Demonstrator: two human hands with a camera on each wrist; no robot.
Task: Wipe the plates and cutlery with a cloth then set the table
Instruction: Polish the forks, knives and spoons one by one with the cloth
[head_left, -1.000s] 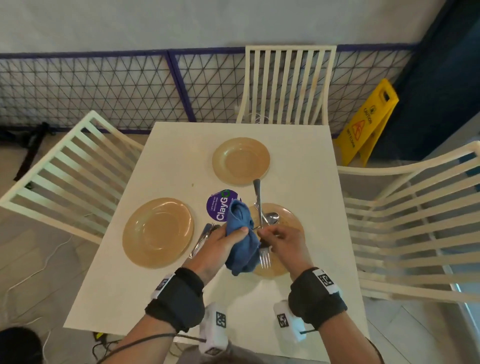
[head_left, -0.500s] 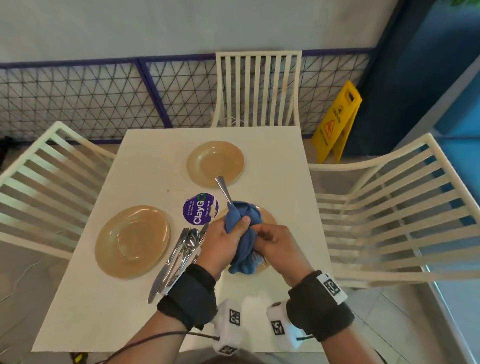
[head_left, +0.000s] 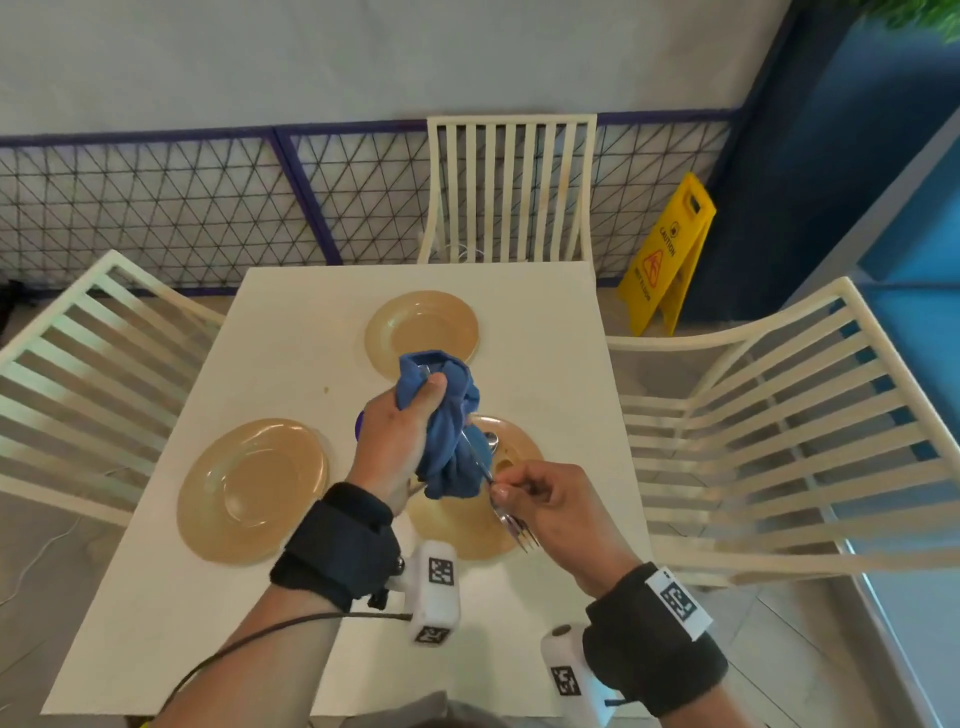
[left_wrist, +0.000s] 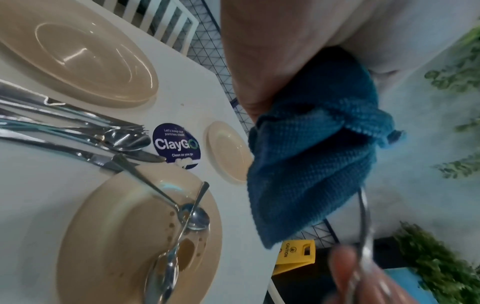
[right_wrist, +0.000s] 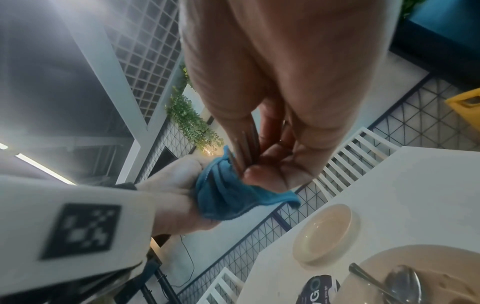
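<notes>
My left hand (head_left: 400, 436) grips a bunched blue cloth (head_left: 447, 431) wrapped round the handle of a fork (head_left: 522, 535), held above the white table (head_left: 291, 322). My right hand (head_left: 524, 493) pinches the fork near its tines, which point toward me. The handle's end just shows at the cloth's top. Below them lies a tan plate (head_left: 457, 525) with two spoons (left_wrist: 194, 216) on it. A second tan plate (head_left: 252, 488) sits at the left, and a smaller one (head_left: 422, 332) lies farther back. Several more knives, forks and spoons (left_wrist: 78, 127) lie between the plates.
A purple ClayGo sticker (left_wrist: 176, 146) marks the table's middle. White slatted chairs stand at the left (head_left: 93, 364), the far side (head_left: 511, 192) and the right (head_left: 779, 441). A yellow caution sign (head_left: 667, 254) stands on the floor by a mesh fence (head_left: 156, 208).
The left hand has slid the cloth up the fork's handle to its end. Both hands have risen above the near plate. The right hand keeps its pinch near the tines.
</notes>
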